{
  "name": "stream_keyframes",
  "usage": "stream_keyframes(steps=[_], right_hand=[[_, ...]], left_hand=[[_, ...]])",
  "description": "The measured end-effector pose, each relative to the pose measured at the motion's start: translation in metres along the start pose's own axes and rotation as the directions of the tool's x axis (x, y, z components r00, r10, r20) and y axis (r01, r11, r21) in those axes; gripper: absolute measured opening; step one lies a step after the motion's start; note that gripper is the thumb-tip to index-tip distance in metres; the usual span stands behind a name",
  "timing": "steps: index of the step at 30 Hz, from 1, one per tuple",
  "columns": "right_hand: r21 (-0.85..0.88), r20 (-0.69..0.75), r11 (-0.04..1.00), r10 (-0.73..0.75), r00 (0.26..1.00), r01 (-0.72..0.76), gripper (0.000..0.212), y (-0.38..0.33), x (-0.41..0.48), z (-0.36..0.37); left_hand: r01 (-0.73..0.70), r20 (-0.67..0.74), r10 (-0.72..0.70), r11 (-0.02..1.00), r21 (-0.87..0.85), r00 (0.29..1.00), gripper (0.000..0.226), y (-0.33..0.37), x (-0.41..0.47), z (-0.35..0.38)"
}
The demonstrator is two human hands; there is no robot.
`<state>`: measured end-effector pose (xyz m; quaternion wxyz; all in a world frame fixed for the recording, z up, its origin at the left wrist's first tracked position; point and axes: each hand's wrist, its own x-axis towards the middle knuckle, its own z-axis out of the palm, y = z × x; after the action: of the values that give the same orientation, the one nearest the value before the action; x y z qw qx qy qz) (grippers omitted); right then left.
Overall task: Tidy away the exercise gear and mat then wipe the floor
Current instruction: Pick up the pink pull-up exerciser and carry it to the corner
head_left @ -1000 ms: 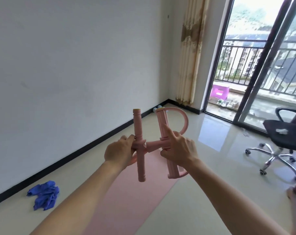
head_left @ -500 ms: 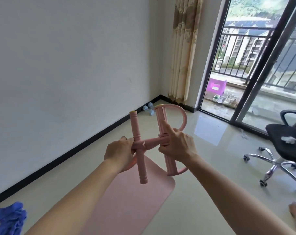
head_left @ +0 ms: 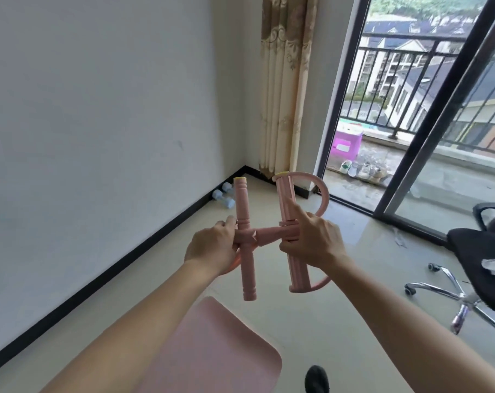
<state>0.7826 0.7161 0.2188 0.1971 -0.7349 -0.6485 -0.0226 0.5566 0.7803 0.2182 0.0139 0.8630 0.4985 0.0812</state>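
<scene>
I hold a pink pedal puller (head_left: 264, 233) up in front of me, its two bars upright and joined by short pink bands. My left hand (head_left: 213, 246) grips the left handle bar at its middle. My right hand (head_left: 312, 241) grips the right foot bar, which has a curved pink loop; the index finger lies along the bar. Below, the pink exercise mat (head_left: 212, 350) lies flat on the tiled floor. Two pale blue dumbbells (head_left: 225, 194) rest by the wall near the corner.
A black swivel office chair (head_left: 481, 256) stands at the right. A beige curtain (head_left: 286, 83) hangs in the corner beside the sliding glass door (head_left: 427, 131) onto a balcony with a purple stool (head_left: 346, 144) and shoes. A black shoe (head_left: 317, 380) shows at the bottom.
The view has moved forward and turned right toward the corner. The blue cloth by the wall has left the view, the dumbbells look nearer, and more of the mat's end lies below my hands.
</scene>
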Motion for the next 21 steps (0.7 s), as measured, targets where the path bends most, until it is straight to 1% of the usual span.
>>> stream_keyframes(steps=[4,8,10,12,13,17,21], right_hand=[[0.015,0.035,1.0,-0.028,0.999,0.027,0.096,0.066,0.099,0.041],[0.065,0.09,0.995,-0.085,0.992,0.079,0.095,0.119,0.212,0.063],[0.064,0.102,0.991,-0.128,0.987,0.121,0.095,0.133,0.268,0.067],[0.075,0.107,0.984,-0.171,0.979,0.163,0.095,0.137,0.322,0.073],[0.082,0.117,0.979,-0.195,0.974,0.187,0.095,0.136,0.347,0.078],[0.129,0.19,0.961,-0.267,0.945,0.246,0.093,0.121,0.442,0.109],[0.124,0.25,0.952,-0.305,0.919,0.282,0.091,0.103,0.538,0.16]], left_hand=[[0.017,0.001,-0.017,1.0,0.004,1.0,0.033,0.009,0.111,0.039],[0.059,-0.035,-0.06,0.998,-0.01,0.998,0.04,0.015,0.215,0.053],[0.094,-0.066,-0.094,0.996,-0.014,0.993,0.033,0.011,0.261,0.049],[0.145,-0.1,-0.148,0.989,-0.033,0.984,0.023,-0.001,0.301,0.044],[0.167,-0.108,-0.17,0.985,-0.03,0.98,0.022,-0.009,0.319,0.042],[0.248,-0.102,-0.246,0.969,0.01,0.964,0.022,-0.059,0.389,0.049],[0.309,-0.096,-0.308,0.951,-0.006,0.947,0.023,-0.123,0.464,0.078]])
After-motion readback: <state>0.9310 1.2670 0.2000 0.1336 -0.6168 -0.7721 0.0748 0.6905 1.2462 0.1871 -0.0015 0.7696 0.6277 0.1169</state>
